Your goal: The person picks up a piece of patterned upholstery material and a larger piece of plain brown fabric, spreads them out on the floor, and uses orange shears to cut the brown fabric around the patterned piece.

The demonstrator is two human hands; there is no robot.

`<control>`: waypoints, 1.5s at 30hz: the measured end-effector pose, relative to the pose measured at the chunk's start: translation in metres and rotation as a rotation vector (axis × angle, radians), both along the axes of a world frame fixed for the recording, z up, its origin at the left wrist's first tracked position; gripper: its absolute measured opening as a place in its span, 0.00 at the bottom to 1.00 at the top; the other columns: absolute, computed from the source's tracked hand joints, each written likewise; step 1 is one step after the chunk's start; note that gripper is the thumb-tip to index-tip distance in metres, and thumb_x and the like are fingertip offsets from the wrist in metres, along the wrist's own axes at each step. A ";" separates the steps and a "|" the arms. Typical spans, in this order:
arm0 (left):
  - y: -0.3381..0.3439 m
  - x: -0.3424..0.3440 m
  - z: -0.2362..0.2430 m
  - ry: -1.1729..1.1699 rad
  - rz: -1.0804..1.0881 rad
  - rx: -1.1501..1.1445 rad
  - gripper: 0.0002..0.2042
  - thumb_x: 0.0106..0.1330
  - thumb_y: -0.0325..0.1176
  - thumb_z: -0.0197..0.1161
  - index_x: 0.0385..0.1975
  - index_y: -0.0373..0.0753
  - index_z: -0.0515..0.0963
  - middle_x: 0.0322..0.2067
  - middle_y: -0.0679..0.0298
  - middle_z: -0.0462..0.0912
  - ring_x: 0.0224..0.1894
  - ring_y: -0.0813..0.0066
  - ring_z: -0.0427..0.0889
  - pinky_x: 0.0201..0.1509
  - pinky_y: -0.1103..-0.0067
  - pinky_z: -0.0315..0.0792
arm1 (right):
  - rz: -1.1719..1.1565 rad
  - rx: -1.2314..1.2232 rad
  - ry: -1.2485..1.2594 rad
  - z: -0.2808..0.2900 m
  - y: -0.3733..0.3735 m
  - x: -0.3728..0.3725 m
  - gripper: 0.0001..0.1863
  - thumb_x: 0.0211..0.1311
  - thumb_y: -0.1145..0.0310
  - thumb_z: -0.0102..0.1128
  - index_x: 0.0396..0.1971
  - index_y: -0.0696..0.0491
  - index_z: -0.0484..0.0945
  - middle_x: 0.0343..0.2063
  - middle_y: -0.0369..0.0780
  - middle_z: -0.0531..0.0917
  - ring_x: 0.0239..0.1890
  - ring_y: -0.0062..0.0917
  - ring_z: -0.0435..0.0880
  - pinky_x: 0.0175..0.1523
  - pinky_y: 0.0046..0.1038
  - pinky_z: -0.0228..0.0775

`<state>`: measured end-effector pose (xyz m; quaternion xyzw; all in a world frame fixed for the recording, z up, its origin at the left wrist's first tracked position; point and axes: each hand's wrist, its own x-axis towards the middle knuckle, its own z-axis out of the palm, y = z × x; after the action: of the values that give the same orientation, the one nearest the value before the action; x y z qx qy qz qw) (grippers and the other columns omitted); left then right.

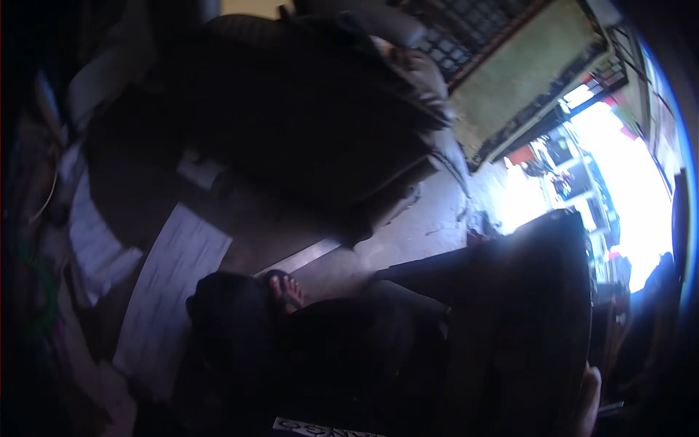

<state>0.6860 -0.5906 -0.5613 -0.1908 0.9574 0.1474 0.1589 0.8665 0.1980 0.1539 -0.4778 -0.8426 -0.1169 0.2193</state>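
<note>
A large dark flat piece [517,313] with a straight upper edge fills the lower right; whether it is cloth or board is too dark to tell. At its right edge shows a small part of my right hand [590,400], a finger or thumb lying along that edge, with the other fingers hidden behind it. My left hand does not show. Dark clothing [342,349] covers the lower middle, and a bare foot [286,291] shows beyond it.
A pale printed sheet [171,280] and crumpled paper [98,247] lie at the left. A big dark mass [277,124] takes up the upper middle, beside grey floor [415,233]. A greenish panel [528,80] stands at the upper right, near a glaring bright opening [619,175].
</note>
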 end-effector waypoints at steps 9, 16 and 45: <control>-0.183 0.183 0.021 -0.113 0.352 -0.469 0.13 0.65 0.36 0.53 0.44 0.41 0.79 0.45 0.57 0.81 0.48 0.59 0.80 0.54 0.66 0.71 | 0.334 -0.144 -0.208 -0.097 -0.117 -0.093 0.17 0.62 0.59 0.55 0.45 0.55 0.78 0.40 0.44 0.84 0.41 0.34 0.84 0.46 0.34 0.74; -0.201 0.158 0.036 -0.189 0.404 -0.416 0.19 0.66 0.47 0.52 0.50 0.42 0.75 0.49 0.55 0.78 0.50 0.55 0.79 0.50 0.54 0.74 | 0.552 -0.235 -0.227 -0.126 -0.146 -0.117 0.16 0.61 0.61 0.55 0.45 0.54 0.77 0.39 0.43 0.84 0.39 0.35 0.84 0.44 0.35 0.75; 0.299 -0.142 0.106 0.574 -0.126 0.203 0.23 0.51 0.36 0.68 0.50 0.42 0.75 0.58 0.55 0.68 0.66 0.54 0.62 0.68 0.53 0.54 | 0.994 -1.620 -0.767 -0.561 -0.277 -0.369 0.23 0.60 0.50 0.64 0.41 0.56 0.78 0.25 0.33 0.77 0.26 0.15 0.72 0.32 0.21 0.66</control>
<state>0.5443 -0.2913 -0.4555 -0.0649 0.9535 0.2797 -0.0910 0.4970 -0.0789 -0.4073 -0.0096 -0.7846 0.4465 -0.4300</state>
